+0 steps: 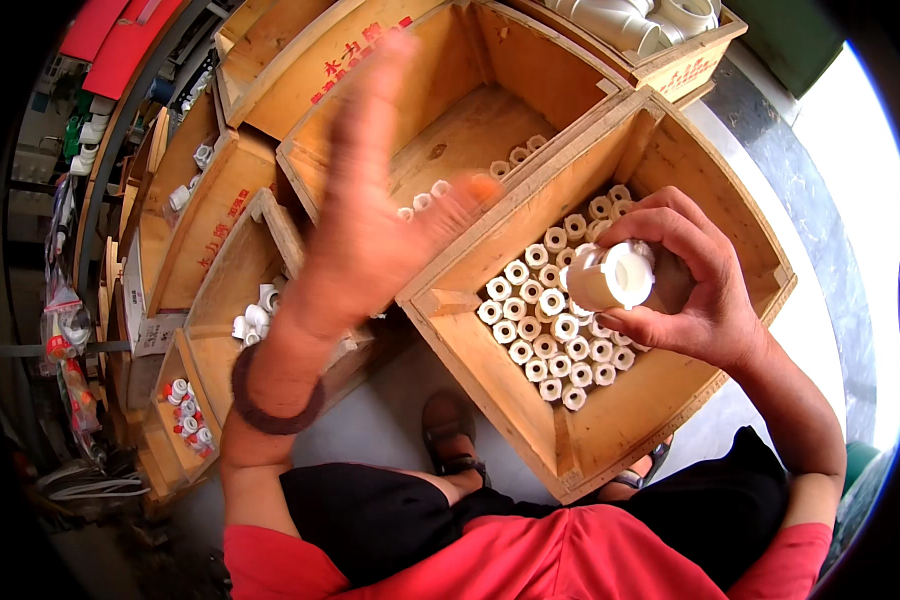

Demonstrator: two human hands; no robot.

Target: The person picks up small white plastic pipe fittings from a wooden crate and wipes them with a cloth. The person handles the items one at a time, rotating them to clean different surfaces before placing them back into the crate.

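Note:
My right hand (pixel 705 285) grips a white plastic pipe fitting (pixel 615 276) by its sides, with its round open end tipped up. It is held above a wooden box (pixel 515 400) whose floor carries rows of small white threaded fittings (pixel 560 310) standing on end. To the left, my left hand (pixel 370 200) is raised and holds nothing. Its fingers are stretched out and a little smeared by motion. A dark band circles that wrist. Behind this hand stands a second wooden box (pixel 470 130) with several white fittings along its near side.
A box at the back right holds large white pipe fittings (pixel 620 22). More wooden boxes (pixel 210 210) line the left side, one with white and red fittings (pixel 188 415). Shelves with bagged parts (pixel 67 325) stand at the far left. My feet are under the near box.

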